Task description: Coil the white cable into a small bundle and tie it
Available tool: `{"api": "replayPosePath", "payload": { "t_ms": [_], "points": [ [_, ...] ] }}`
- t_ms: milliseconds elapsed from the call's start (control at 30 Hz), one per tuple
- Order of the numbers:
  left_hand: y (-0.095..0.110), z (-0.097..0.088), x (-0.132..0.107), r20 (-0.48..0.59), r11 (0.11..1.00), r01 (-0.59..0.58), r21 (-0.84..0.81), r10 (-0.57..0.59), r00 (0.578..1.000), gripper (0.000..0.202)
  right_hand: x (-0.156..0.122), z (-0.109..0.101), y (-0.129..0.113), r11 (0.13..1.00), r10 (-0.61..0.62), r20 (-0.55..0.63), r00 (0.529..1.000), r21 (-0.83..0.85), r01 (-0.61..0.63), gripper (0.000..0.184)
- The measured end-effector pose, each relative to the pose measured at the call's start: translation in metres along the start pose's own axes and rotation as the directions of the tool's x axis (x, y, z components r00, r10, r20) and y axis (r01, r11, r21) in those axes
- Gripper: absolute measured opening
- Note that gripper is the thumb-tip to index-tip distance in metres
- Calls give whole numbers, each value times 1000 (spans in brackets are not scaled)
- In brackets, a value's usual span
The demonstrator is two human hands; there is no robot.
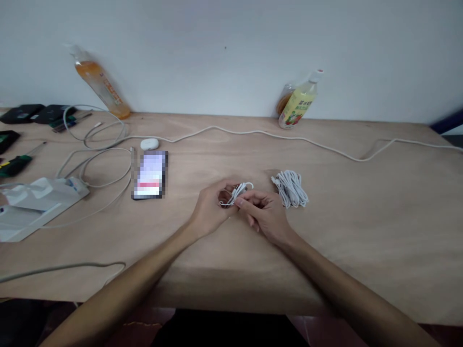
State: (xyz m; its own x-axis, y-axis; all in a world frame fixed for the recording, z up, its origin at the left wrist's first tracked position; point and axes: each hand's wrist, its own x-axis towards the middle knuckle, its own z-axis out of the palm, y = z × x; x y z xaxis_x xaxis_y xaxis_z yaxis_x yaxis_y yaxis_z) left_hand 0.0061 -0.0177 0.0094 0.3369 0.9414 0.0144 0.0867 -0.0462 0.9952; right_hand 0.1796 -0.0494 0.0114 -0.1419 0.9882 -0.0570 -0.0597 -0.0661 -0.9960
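A small looped bundle of thin white cable is between my two hands, just above the wooden table. My left hand curls around its left side, thumb and fingers closed on it. From the right, my right hand pinches the bundle with thumb and forefinger, its other fingers bent. Parts of the cable are hidden by the fingers, and its plug ends cannot be made out. Close by my right hand lies a larger coiled bundle of white cables on the tabletop.
Left of my hands lie a phone with a blurred screen and a white earbud case. A white power strip, loose cables and a screwdriver are farther left. An orange bottle and a yellow bottle lean against the wall.
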Motion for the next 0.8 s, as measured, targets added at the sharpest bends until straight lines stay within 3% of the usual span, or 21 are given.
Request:
{"api": "replayPosePath", "payload": {
  "t_ms": [200,333,433,533,633,800],
  "points": [
    [3,-3,6,56,925,193,-328,-185,981,51,1,-4,3,996,10,19,1000,84,-11,45],
    [9,-3,5,106,777,303,-552,-295,949,31,4,-8,3,991,51,-8,999,128,-50,47],
    [14,-4,4,168,687,348,-638,-317,933,25,7,-10,2,985,79,-21,997,154,-75,51],
    [16,-4,3,181,741,327,-586,-273,945,20,9,-12,2,979,82,-12,997,187,-78,54],
    [16,-4,3,192,802,299,-518,-231,954,34,11,-14,2,973,82,8,997,215,-82,55],
    [14,-5,3,191,814,284,-507,-215,958,43,12,-16,2,970,85,27,996,227,-89,54]
  ]
}}
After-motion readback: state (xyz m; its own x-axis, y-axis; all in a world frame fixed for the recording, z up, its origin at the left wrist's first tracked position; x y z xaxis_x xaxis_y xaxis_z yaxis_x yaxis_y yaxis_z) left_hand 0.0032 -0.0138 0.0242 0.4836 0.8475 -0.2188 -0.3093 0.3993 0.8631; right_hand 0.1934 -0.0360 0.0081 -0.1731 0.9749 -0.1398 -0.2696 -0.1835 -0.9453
